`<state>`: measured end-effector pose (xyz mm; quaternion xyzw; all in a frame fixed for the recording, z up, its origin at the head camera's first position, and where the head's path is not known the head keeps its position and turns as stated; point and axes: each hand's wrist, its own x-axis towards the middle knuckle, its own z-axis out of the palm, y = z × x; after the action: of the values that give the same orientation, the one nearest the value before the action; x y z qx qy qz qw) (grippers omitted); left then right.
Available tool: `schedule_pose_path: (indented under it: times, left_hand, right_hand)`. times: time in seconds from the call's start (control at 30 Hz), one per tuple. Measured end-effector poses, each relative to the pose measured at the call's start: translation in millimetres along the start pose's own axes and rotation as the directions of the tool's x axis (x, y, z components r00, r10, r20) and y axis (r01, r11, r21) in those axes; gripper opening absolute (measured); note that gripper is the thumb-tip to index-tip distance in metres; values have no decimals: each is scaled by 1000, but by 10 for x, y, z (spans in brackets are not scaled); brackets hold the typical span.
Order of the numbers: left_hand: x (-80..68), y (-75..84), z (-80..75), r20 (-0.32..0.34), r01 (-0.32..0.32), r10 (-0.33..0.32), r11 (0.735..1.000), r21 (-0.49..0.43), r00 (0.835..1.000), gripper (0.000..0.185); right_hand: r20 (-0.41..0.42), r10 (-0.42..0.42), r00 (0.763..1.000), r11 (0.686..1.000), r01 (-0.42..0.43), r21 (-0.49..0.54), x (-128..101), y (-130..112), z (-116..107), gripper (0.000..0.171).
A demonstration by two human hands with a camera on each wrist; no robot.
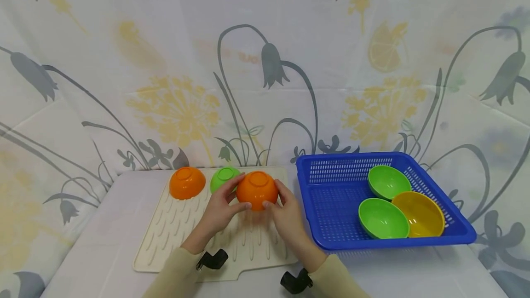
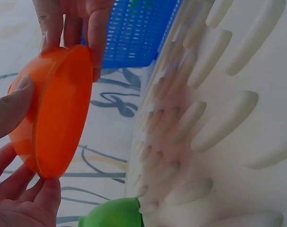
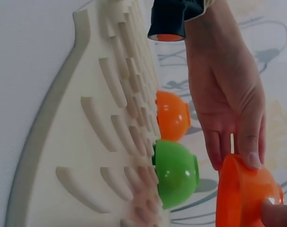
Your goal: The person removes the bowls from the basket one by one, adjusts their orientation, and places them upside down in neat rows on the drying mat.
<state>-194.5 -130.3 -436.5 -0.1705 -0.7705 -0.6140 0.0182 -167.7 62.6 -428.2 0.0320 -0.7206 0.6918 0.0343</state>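
An orange bowl (image 1: pixel 257 193) hangs upside down above the cream ridged draining board (image 1: pixel 256 256), gripped from both sides. My left hand (image 1: pixel 221 211) holds its left side, the thumb on the near wall. On the opposite side my right hand (image 1: pixel 290 219) pinches the rim and wall. The left wrist view shows the hollow of the bowl (image 2: pixel 67 113) facing the board, with a gap between them. Behind my left hand a green bowl (image 1: pixel 223 176) lies overturned on the board, partly hidden. Another overturned orange bowl (image 1: pixel 187 183) sits at the board's far left corner.
To the right of the board stands a blue plastic basket (image 1: pixel 331 239). Inside its right half are two green bowls (image 1: pixel 383 219) and a yellow bowl (image 1: pixel 420 215). A flower-printed cloth (image 1: pixel 265 105) rises behind the table.
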Motion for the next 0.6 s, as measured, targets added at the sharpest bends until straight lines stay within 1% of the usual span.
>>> schedule_pose_path:
  times: [0.1, 0.23, 0.43, 0.6]
  left_hand:
    - [49, -40, 18, -15, 23, -23, 1000, -13, 1000, 71]
    - [110, -90, 51, -20, 49, -49, 998, -32, 999, 71]
    - [200, -146, 84, -4, 28, -28, 998, -60, 1000, 72]
    - [267, -191, 113, -20, 5, -6, 997, -83, 1000, 72]
  right_hand:
    - [-20, 37, 999, 999, -36, 23, 47, 30, 15, 64]
    - [-56, 48, 997, 997, -44, 70, 92, 75, 33, 63]
    - [-139, 38, 990, 988, -16, 151, 153, 121, 78, 60]
    - [-212, 29, 977, 980, 14, 197, 224, 192, 131, 58]
